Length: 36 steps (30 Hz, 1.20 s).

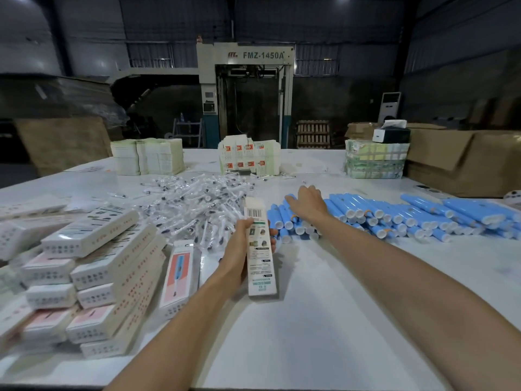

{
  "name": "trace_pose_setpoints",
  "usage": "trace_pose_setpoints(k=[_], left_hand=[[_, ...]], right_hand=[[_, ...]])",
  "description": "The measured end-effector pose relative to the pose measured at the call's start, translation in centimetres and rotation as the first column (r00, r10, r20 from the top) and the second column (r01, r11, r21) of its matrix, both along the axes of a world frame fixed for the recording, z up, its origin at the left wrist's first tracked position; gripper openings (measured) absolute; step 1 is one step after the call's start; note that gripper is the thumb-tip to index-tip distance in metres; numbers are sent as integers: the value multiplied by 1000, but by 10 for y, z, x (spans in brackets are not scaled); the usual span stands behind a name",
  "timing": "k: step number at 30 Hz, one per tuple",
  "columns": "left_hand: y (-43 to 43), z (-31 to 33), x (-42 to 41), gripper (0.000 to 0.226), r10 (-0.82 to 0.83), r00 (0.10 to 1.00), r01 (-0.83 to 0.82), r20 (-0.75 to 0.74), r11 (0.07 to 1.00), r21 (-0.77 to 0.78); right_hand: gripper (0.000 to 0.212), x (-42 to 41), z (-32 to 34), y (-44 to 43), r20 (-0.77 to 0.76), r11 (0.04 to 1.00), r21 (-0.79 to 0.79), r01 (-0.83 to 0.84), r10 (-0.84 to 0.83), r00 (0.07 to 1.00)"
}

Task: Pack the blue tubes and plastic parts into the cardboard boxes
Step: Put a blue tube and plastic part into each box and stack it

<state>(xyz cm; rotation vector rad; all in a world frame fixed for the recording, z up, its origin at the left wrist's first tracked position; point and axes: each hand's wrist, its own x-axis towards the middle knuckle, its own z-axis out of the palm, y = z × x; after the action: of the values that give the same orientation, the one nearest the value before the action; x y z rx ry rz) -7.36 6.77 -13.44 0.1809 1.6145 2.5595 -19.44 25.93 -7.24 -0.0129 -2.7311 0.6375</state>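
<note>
Carton (pixel 260 266) held at white table (pixel 324 320)
Left hand (pixel 239 246) grips it; right hand (pixel 307 203) rests open-fingered on blue tubes (pixel 394 213) at one o'clock.

White table (pixel 310 320): smooth, matt w/ faint sheen. Printed carton (pixel 260 249) in L hand (pixel 244 246) was thin paperboard, satin finish. Stacked packed boxes (pixel 93 263) at L: same paperboard, glossier, catching light. Blue tubes (pixel 394 213): smooth plastic, soft gloss, w/ white plastic caps. Plastic parts (pixel 194 198) lay in a heap, clear & shiny; wrappers or bare plastic, cannot tell. Flat carton blanks (pixel 146 156) at back: matt pale card. Big box (pixel 465 162) at R: brown matt cardboard. Pallet (pixel 313 134): rough bare wood. Machine (pixel 245 55) in bkgd: painted metal, dull.
</note>
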Motion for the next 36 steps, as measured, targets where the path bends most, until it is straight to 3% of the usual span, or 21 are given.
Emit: trace_pose_setpoints(k=[4,7,11,13,15,17,21,24,27,33,36], left_hand=[[4,0,-1,43,19,1000,-19,-4,999,-34],[4,1,0,40,7,1000,-8,-26,998,-68],[6,0,1,41,-32,997,30,-68,999,-31],[6,1,2,42,-37,995,35,-92,999,-29],[6,5,3,42,-30,994,25,-109,998,-52],[6,9,6,39,-18,992,6,-125,996,-94],[6,16,14,35,-24,985,4,-172,993,-117],[8,19,19,30,-37,979,11,-203,991,-131],[10,20,22,34,-51,972,16,-229,988,-152],[8,20,25,36,-49,968,3,-247,983,-182],[9,19,27,33,-53,964,2,-261,981,-194]], right_hand=[[33,-14,-6,-2,82,996,88,25,-32,996],[26,-18,-12,-1,90,997,69,44,-51,995],[23,-5,-8,1,-39,993,-64,99,-101,994],[23,7,-3,3,-132,967,-245,71,-106,986],[23,25,4,6,-201,798,-594,-105,-20,979],[25,48,13,13,-274,587,-769,-252,53,960],[19,91,31,20,-433,231,-847,-478,222,874],[32,112,47,19,-528,144,-805,-575,268,806],[49,120,62,12,-517,188,-791,-581,302,801],[67,117,66,3,-356,564,-676,-475,314,880],[60,116,67,11,-231,660,-626,-415,351,907]])
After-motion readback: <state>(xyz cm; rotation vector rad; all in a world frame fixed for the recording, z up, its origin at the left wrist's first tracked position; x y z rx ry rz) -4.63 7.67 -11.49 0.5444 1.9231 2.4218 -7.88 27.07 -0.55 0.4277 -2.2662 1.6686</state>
